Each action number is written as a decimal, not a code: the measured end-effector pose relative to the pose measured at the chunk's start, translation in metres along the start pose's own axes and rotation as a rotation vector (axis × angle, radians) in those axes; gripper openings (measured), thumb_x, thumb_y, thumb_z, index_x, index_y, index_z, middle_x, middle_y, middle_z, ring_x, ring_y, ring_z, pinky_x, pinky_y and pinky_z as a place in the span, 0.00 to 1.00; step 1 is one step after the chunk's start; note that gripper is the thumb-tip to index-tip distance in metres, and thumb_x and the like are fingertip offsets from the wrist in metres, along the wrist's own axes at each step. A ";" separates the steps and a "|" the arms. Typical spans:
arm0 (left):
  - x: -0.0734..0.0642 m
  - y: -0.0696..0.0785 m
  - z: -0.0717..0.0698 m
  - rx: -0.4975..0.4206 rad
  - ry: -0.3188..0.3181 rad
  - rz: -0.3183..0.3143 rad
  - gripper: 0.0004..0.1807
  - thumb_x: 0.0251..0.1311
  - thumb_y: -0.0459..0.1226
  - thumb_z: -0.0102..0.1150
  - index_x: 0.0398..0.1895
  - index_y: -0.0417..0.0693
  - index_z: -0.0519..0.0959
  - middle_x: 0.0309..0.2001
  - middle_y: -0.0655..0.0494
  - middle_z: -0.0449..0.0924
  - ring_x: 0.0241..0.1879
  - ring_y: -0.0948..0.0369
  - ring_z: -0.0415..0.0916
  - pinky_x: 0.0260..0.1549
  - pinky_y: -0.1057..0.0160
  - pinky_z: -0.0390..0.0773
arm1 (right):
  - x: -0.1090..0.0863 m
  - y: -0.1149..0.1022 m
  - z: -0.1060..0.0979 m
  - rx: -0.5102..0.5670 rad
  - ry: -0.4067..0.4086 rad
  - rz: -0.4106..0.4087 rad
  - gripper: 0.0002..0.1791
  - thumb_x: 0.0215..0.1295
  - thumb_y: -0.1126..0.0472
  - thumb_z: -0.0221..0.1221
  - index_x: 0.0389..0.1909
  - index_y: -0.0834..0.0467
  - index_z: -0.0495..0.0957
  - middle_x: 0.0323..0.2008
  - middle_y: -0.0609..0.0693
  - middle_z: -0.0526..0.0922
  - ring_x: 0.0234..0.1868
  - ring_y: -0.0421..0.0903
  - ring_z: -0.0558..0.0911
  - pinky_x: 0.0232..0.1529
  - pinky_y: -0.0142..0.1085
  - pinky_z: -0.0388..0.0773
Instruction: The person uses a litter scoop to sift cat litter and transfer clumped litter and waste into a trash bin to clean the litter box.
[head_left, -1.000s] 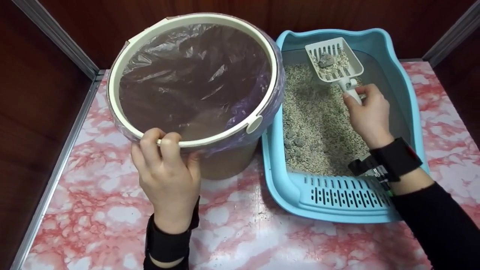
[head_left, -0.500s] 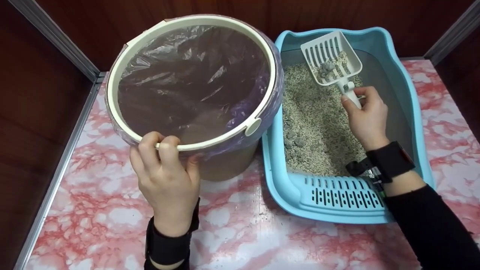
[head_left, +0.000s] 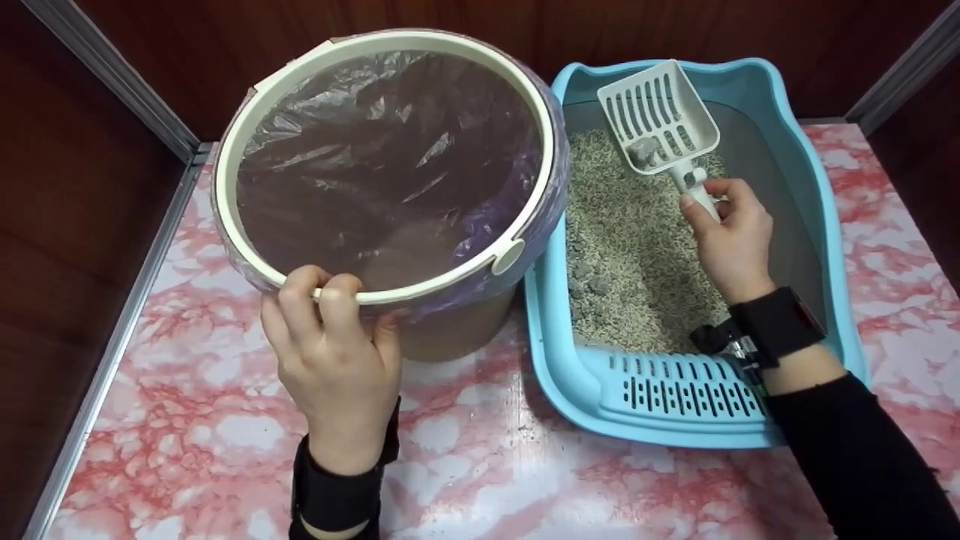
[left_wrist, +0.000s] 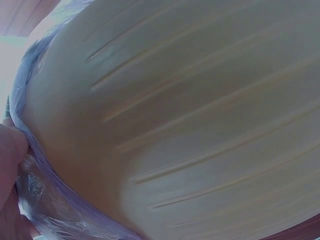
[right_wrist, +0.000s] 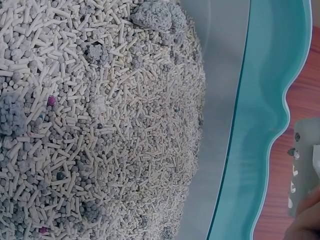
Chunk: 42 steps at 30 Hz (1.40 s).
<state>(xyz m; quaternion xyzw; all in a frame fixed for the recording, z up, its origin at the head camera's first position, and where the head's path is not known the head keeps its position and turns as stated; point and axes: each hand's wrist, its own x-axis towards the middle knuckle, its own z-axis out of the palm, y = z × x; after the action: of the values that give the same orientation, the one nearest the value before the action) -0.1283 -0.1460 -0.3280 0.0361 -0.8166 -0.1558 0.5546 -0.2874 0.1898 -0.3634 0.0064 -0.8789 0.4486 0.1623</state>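
Note:
My left hand (head_left: 334,367) grips the near rim of a round bin (head_left: 420,288), fingers over the edge and thumb below. A thin purplish plastic liner (head_left: 390,150) covers its inside and folds over the rim. In the left wrist view, fingers (left_wrist: 10,155) press the liner's folded edge against the ribbed bin wall (left_wrist: 210,125). My right hand (head_left: 733,240) holds a pale slotted litter scoop (head_left: 699,124) by its handle, above the far part of a blue litter box (head_left: 551,367). One grey clump (head_left: 643,151) lies in the scoop near the handle.
Pellet litter (head_left: 622,255) covers much of the box floor, with grey clumps (head_left: 592,283) along its left side. Bin and box stand side by side on a red-and-white marbled surface (head_left: 465,450). Dark wooden panels (head_left: 90,225) enclose the back and sides.
The loose pellets in the scoop have dropped out, leaving the grey clump, which slid toward the handle. The scoop has shifted slightly left. My left hand stays on the rim.

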 end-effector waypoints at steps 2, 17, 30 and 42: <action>0.000 0.000 0.000 -0.003 -0.002 -0.001 0.32 0.67 0.64 0.36 0.36 0.43 0.68 0.42 0.42 0.68 0.37 0.40 0.65 0.25 0.43 0.71 | 0.000 0.000 -0.001 0.009 -0.023 -0.001 0.18 0.70 0.57 0.57 0.52 0.67 0.73 0.21 0.37 0.74 0.18 0.34 0.69 0.20 0.26 0.64; 0.001 0.003 0.002 -0.042 0.006 -0.028 0.32 0.65 0.64 0.37 0.40 0.43 0.69 0.45 0.43 0.70 0.38 0.39 0.65 0.30 0.42 0.70 | -0.003 0.001 -0.003 -0.036 -0.133 -0.032 0.21 0.76 0.52 0.48 0.52 0.67 0.72 0.20 0.53 0.76 0.12 0.35 0.65 0.14 0.29 0.60; 0.001 0.007 0.003 -0.087 0.025 -0.085 0.32 0.63 0.66 0.40 0.41 0.45 0.72 0.50 0.45 0.71 0.45 0.40 0.68 0.37 0.41 0.72 | -0.004 -0.002 -0.004 -0.056 -0.119 -0.044 0.21 0.75 0.51 0.48 0.51 0.66 0.74 0.21 0.54 0.77 0.12 0.35 0.66 0.13 0.29 0.61; 0.000 0.007 0.004 -0.097 0.036 -0.081 0.33 0.63 0.66 0.40 0.41 0.45 0.72 0.50 0.44 0.71 0.44 0.40 0.68 0.40 0.43 0.71 | -0.006 -0.002 -0.005 -0.075 -0.098 -0.061 0.23 0.74 0.51 0.51 0.57 0.67 0.72 0.28 0.57 0.79 0.19 0.33 0.72 0.19 0.27 0.64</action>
<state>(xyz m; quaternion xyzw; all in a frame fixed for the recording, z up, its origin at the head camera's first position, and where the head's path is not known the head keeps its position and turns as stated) -0.1313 -0.1382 -0.3270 0.0450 -0.7957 -0.2169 0.5637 -0.2796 0.1919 -0.3611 0.0492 -0.9014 0.4092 0.1329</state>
